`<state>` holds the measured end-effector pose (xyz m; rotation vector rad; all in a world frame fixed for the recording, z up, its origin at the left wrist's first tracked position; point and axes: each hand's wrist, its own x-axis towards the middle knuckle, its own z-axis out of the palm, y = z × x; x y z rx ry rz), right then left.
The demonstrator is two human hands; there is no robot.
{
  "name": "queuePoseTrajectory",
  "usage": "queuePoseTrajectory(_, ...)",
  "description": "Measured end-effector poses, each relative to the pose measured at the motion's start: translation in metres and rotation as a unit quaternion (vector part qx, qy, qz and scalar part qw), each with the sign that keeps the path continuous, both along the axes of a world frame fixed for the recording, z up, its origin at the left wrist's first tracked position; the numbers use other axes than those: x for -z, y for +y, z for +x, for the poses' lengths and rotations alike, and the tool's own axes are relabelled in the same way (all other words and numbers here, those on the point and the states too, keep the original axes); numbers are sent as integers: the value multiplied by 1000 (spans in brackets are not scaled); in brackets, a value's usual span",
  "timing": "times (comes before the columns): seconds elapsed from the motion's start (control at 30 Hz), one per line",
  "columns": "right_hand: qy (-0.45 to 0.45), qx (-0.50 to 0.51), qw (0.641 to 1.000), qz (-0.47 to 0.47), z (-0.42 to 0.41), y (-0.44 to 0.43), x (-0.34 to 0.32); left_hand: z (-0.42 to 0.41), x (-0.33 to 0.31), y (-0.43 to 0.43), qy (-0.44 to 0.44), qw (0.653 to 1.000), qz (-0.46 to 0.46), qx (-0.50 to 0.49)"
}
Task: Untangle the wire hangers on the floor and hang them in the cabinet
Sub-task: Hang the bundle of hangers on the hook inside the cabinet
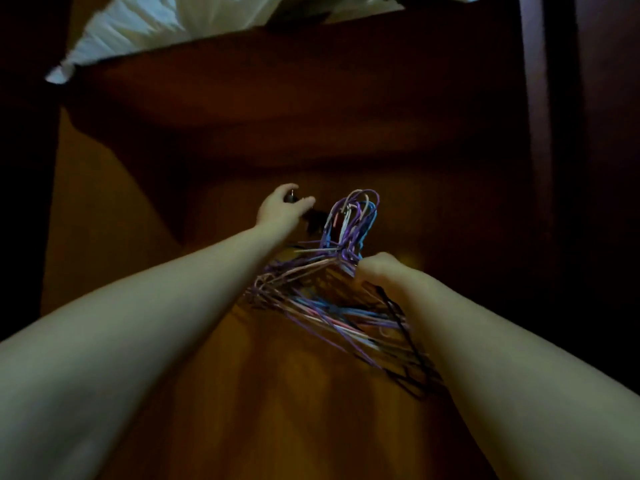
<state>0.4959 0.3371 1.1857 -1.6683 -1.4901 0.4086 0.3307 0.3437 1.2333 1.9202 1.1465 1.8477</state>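
Item 1. Wire hangers (pixel 311 299): one bundle, coated in purple, blue, pink and white with a few black, lifted clear of the floor and carried in front of the cabinet door (pixel 311 98). The hooks are gathered together and point upward, just right of the left hand. The triangular frames fan out low and cross one another, so by appearance they are not yet fully separated.

Item 2. Right hand (pixel 379 268): grip clenched round the necks of the hangers just below the hooks. This is probably to keep the whole set together and its hooks aligned for the rail.

Item 3. Left hand (pixel 282 206): arm stretched forward, with the grip grasping a small metal knob (pixel 292 195) on the door. It could equally be a key, as the light is too dim to say. The hold suggests the door is about to be opened, since no rail or interior is visible.

Item 4. White crumpled material (pixel 138 26): seen at the top edge, above the cabinet; its kind is unclear.

Status: gathering appears done, while opening and hanging are still to do
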Motion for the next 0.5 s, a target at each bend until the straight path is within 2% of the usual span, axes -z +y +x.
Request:
queuePoseTrajectory(0.1, -16, -3, 1000, 23, 4, 27, -23, -3, 3, 25, 1, 996, 79, -47)
queuePoseTrajectory(0.23, -37, -25, 998, 41, 13, 54, -47, 0, 14, 41, -27, 986, 153, -59)
queuePoseTrajectory(0.5, -159, -55, 986, 25, 2, 76, -79, -1, 19, 52, -39, 981, 186, -28)
